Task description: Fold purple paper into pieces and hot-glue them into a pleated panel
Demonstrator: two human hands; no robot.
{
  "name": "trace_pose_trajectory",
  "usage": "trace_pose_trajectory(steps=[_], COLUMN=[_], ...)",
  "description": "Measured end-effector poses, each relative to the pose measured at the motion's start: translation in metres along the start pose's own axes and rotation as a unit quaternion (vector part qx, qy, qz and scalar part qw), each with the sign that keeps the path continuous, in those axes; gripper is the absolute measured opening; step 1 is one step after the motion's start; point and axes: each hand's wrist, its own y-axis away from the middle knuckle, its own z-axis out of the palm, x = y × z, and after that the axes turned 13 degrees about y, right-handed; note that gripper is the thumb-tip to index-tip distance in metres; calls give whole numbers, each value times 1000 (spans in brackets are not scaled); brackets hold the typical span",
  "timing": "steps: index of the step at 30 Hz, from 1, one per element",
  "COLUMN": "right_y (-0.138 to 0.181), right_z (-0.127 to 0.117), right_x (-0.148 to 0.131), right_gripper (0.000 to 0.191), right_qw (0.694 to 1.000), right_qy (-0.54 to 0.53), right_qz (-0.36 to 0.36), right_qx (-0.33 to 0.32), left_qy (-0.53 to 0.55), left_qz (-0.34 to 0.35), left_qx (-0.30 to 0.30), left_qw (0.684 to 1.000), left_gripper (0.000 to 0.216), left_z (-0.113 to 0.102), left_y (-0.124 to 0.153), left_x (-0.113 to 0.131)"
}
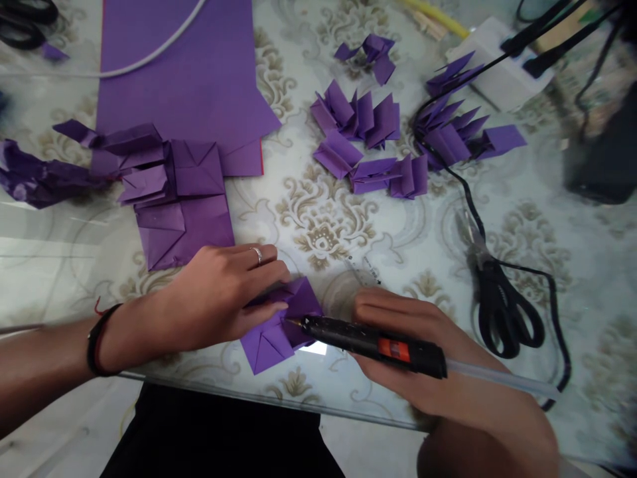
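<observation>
My left hand (223, 292), with a ring and a dark wristband, is closed on a folded purple paper piece (271, 342) near the table's front edge. Its thumb lies on top of the paper and the other fingertips are partly hidden. In my right hand (403, 312) is a black glue gun (348, 335) with an orange patch; a clear glue stick (497, 377) sticks out of its rear. The gun's nozzle points left and meets the folded paper just beside my left thumb. Any glue at the tip is too small to make out.
Purple sheets (179, 79) and folded squares (199, 219) lie at left, near crumpled paper (44, 176). Several folded clusters (358, 116) sit farther back. Black-handled scissors (507, 305) rest at right beside a black cord (557, 318). A white power adapter (502, 63) stands behind.
</observation>
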Motion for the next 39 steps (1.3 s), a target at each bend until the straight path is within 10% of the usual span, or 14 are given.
trace_pose_trajectory(steps=[39], right_y=[7], right_z=[8], right_x=[7], right_gripper=[24], right_qw=[994], right_qy=[12], right_qz=[71], right_qx=[86], left_qy=[4], left_qz=[15], left_qx=[12], left_qw=[1000], left_gripper=[20], left_z=[0], left_y=[-1], left_x=[0])
